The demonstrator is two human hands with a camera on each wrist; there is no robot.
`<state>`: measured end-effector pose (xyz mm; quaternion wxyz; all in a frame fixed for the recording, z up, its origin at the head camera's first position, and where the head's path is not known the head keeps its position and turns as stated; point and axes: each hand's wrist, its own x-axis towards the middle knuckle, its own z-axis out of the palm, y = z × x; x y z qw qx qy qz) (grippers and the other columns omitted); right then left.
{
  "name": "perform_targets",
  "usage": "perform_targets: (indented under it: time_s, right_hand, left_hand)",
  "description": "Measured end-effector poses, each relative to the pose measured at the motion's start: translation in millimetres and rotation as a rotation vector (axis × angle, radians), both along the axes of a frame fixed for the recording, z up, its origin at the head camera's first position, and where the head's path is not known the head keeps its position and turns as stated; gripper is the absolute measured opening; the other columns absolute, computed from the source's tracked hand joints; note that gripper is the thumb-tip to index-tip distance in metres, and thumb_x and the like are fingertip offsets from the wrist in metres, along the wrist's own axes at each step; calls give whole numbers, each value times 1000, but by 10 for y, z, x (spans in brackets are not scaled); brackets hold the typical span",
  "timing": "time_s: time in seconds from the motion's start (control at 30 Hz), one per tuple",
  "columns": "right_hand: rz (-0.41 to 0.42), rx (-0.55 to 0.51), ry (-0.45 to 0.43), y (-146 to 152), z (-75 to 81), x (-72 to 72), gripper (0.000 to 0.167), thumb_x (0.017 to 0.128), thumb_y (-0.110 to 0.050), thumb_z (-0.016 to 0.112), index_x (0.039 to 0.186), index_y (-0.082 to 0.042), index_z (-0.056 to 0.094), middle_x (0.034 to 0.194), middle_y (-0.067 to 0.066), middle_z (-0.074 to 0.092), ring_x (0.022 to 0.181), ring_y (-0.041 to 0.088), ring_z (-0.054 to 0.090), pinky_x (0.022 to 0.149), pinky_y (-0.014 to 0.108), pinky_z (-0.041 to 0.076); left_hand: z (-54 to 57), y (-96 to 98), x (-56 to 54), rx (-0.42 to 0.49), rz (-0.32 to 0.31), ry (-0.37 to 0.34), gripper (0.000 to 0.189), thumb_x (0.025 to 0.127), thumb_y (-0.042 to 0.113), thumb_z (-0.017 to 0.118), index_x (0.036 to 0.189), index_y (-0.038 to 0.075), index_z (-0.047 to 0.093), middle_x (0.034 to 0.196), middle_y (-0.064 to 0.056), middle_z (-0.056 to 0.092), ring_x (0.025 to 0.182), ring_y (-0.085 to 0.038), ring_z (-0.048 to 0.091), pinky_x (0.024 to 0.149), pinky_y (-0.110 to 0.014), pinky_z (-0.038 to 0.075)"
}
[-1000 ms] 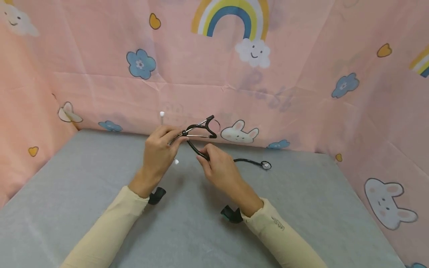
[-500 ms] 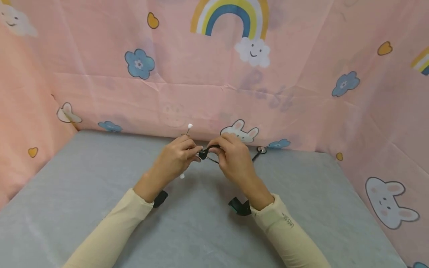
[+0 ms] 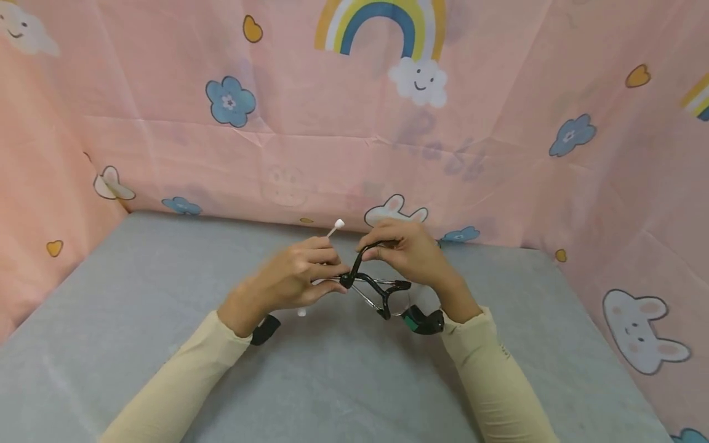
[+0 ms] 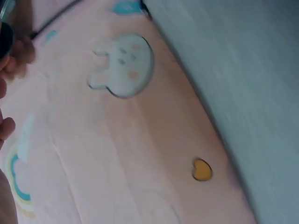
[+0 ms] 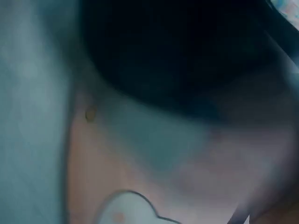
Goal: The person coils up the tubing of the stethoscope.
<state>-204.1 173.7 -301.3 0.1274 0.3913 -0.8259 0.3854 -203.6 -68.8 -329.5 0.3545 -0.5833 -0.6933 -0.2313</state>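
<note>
In the head view a stethoscope with black tubing [image 3: 356, 263] and silver metal ear tubes is held up between both hands. My left hand [image 3: 299, 272] grips the folded ear tubes near a black bunched part of the tubing. One white eartip [image 3: 340, 224] sticks out above that hand and another [image 3: 301, 312] below it. My right hand [image 3: 407, 249] pinches the tubing between thumb and fingers and lifts it in a bend. The forked black yoke hangs below, by the right wrist. The chest piece is hidden. Only a few fingers [image 4: 7, 128] show at the left wrist view's edge.
A grey table [image 3: 332, 381] lies under the hands. Pink printed cloth [image 3: 332, 141] rises behind it and along both sides. A black wrist mount [image 3: 423, 320] sits under the right wrist, and another [image 3: 266, 330] under the left.
Both hands have moved right and slightly down. The right hand let go of its earlier spot on the tubing, moved over the yoke, and now lifts the tubing near the left hand.
</note>
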Motion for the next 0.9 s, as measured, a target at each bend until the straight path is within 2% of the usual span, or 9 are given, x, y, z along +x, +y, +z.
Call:
perform_targets:
  time_s: [0.07, 0.13, 0.2, 0.33, 0.47, 0.57, 0.7, 0.8, 0.9]
  right_hand:
    - [48, -71, -25, 20, -34, -29, 12, 85, -7, 76, 96, -11, 78, 87, 0, 70, 67, 9, 51, 60, 22, 46]
    - [51, -144, -45, -16, -71, -28, 11, 85, -4, 75, 96, -7, 78, 87, 5, 70, 67, 10, 53, 60, 22, 48]
    - [9, -212, -65, -68, -92, -8, 11, 85, -1, 75, 95, -5, 78, 87, 9, 70, 68, 10, 56, 61, 22, 50]
    - [-109, -275, -140, -109, -68, 41, 9, 85, -5, 76, 94, -2, 78, 89, 12, 71, 71, 11, 59, 62, 22, 49]
    - [-200, -282, -213, -171, -7, 97, 11, 85, -11, 78, 92, -3, 79, 92, 12, 72, 80, 14, 63, 67, 24, 52]
    - [-230, -270, -273, -221, 19, 131, 14, 86, -14, 78, 94, -4, 80, 94, 11, 72, 83, 16, 63, 70, 27, 54]
    - [-207, -238, -349, -222, 12, 130, 19, 87, -19, 77, 99, -5, 79, 93, 4, 72, 83, 16, 64, 73, 28, 56]
    - [-139, -230, -453, -161, -16, 102, 25, 92, -23, 72, 108, -4, 75, 91, -4, 70, 78, 16, 61, 72, 27, 53]
    - [-63, -227, -597, -73, -72, 77, 30, 99, -23, 63, 121, -3, 66, 99, -5, 66, 83, 17, 59, 77, 29, 51]
  left_hand:
    - [15, 20, 24, 5, -28, -8, 24, 74, 19, 88, 91, 6, 79, 79, 1, 66, 76, -12, 56, 74, -25, 51]
    - [23, 37, 37, 30, -23, -6, 25, 72, 18, 89, 90, 4, 79, 79, 0, 67, 77, -13, 58, 75, -25, 52]
    - [19, 47, 38, 73, -19, -12, 26, 69, 15, 90, 90, 2, 78, 79, -2, 68, 77, -15, 60, 75, -26, 53]
    - [19, 66, 43, 172, -5, -18, 34, 64, 12, 91, 91, 2, 75, 81, -5, 70, 76, -15, 63, 70, -22, 54]
    - [46, 34, 45, 154, 28, 55, 43, 64, 17, 92, 102, 7, 74, 81, -2, 66, 76, -14, 60, 68, -21, 52]
    - [68, -10, 49, 114, 41, 128, 46, 64, 20, 91, 106, 12, 77, 79, 0, 64, 76, -14, 58, 69, -23, 52]
    - [76, -35, 63, 107, 26, 162, 40, 66, 17, 91, 103, 11, 79, 79, 0, 67, 75, -14, 60, 69, -24, 52]
    - [72, -40, 89, 121, 3, 158, 37, 67, 14, 91, 101, 8, 79, 79, 0, 70, 74, -14, 61, 68, -24, 52]
    - [66, -64, 125, 176, -38, 94, 37, 66, 13, 91, 100, 4, 79, 80, -3, 73, 74, -15, 61, 67, -24, 51]
